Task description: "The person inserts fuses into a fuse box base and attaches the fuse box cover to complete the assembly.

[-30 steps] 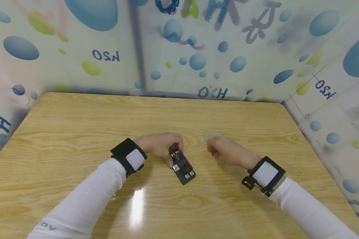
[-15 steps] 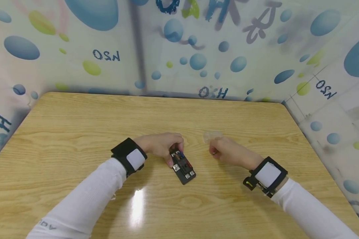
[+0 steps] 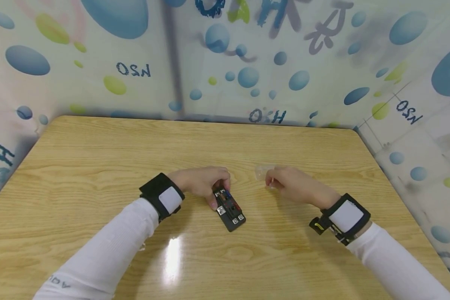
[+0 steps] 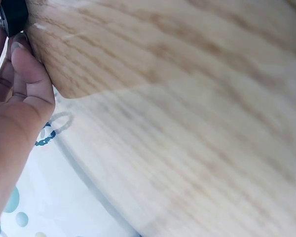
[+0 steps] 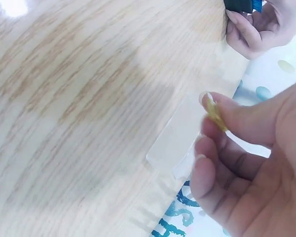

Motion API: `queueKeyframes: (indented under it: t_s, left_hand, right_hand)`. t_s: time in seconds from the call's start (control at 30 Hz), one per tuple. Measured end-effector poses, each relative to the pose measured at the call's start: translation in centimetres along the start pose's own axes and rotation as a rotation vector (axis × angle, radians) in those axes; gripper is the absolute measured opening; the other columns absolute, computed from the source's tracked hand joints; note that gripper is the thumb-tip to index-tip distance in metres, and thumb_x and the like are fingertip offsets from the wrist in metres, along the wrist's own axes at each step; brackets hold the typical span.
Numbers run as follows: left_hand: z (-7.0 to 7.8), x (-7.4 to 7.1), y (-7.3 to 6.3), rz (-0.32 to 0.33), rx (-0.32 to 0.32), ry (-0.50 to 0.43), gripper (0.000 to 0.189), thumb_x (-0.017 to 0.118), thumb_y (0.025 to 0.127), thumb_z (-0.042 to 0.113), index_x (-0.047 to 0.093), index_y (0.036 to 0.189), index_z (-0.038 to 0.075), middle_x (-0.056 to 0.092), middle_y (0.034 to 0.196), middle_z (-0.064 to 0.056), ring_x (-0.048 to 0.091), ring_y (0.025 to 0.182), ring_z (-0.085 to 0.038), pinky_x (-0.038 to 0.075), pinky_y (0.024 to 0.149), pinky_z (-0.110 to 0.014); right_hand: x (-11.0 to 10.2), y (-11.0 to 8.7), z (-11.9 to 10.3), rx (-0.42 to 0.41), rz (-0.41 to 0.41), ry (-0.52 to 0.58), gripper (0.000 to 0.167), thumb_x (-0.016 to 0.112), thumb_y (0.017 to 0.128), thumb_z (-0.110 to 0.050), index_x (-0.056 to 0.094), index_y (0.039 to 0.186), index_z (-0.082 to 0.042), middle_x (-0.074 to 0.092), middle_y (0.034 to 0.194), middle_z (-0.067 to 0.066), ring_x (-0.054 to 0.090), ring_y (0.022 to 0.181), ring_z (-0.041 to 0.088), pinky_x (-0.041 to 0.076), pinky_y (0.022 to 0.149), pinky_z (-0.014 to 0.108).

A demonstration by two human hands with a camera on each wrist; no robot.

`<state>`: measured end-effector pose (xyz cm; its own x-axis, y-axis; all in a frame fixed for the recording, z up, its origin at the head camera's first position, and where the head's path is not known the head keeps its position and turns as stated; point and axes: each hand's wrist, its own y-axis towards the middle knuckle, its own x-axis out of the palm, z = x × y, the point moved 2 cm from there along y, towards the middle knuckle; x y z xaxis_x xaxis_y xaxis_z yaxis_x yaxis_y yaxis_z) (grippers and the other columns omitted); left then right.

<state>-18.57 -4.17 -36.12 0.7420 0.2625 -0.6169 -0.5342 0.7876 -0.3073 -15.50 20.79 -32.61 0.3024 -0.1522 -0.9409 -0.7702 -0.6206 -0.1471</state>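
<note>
Clock centred on the black circuit board (image 3: 230, 210), 12 = straight ahead. Nearest: L sleeve (image 3: 101, 250) btwn 8 & 9 o'c, R sleeve (image 3: 401, 264) btwn 3 & 4. Board's long axis runs approx 11 to 5; can't tell if it's fully resting on the wood table (image 3: 78, 158). L hand (image 3: 204, 181) at 10–11 grips its far end, thumb one side, fingers the other. R hand (image 3: 296, 185), approx 2 o'c & apart from L, pinches a small yellow bit (image 5: 217, 118) btwn thumb & index; ID unclear. Just chg'd: R hand has slid a little twd 3, away fr board, & turned; L hand & board haven't budged. Prob means L is steadying while R does the handling. Btwn 1 & 2, partly behind R hand, clear plastic piece (image 3: 261, 172); contact w/ fingers unclear. Farthest, 12: bubble-print wall (image 3: 225, 62).
</note>
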Motion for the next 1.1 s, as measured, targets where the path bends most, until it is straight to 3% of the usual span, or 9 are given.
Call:
queueKeyframes:
  t_s: [0.23,0.4,0.53,0.7,1.1]
  left_hand:
    - [-0.1,0.1,0.0,-0.001,0.0,0.003,0.047,0.088,0.064,0.002,0.061,0.102,0.013,0.056,0.107,-0.002,0.055,0.095,-0.015,0.047,0.087,-0.028]
    - [-0.3,0.2,0.1,0.001,-0.003,-0.004,0.047,0.088,0.064,0.002,0.061,0.101,0.014,0.056,0.107,-0.001,0.055,0.096,-0.015,0.047,0.088,-0.028]
    - [-0.2,0.1,0.0,0.001,-0.007,0.001,0.046,0.087,0.065,0.001,0.061,0.101,0.014,0.056,0.108,-0.001,0.055,0.096,-0.015,0.047,0.088,-0.028]
    - [-0.1,0.1,0.1,0.004,-0.003,0.005,0.045,0.087,0.065,0.001,0.062,0.1,0.013,0.057,0.107,-0.002,0.055,0.096,-0.016,0.047,0.088,-0.028]
    - [-0.1,0.1,0.0,0.0,0.0,-0.003,0.045,0.087,0.065,0.001,0.062,0.1,0.014,0.056,0.107,-0.002,0.055,0.096,-0.016,0.047,0.088,-0.028]
  right_hand:
    - [-0.3,0.1,-0.1,0.017,0.057,-0.004,0.014,0.054,0.097,0.001,0.065,0.104,-0.002,0.065,0.095,0.009,0.06,0.084,0.018,0.052,0.075,0.036]
    - [0.2,0.3,-0.2,0.063,0.025,0.002,0.01,0.056,0.098,-0.006,0.065,0.099,-0.002,0.066,0.091,0.008,0.059,0.079,0.016,0.051,0.072,0.035]
    - [0.9,0.3,-0.4,0.015,0.013,-0.016,0.009,0.057,0.097,-0.008,0.061,0.089,-0.006,0.059,0.079,0.0,0.05,0.07,0.01,0.045,0.065,0.027]
    - [1.0,0.2,-0.5,-0.036,0.035,-0.009,0.007,0.055,0.098,-0.006,0.055,0.091,-0.006,0.055,0.076,-0.001,0.047,0.067,0.009,0.043,0.063,0.025]
    - [0.9,0.4,-0.5,-0.016,0.0,-0.009,0.014,0.053,0.098,-0.001,0.064,0.1,-0.008,0.069,0.096,0.004,0.064,0.088,0.016,0.053,0.077,0.036]
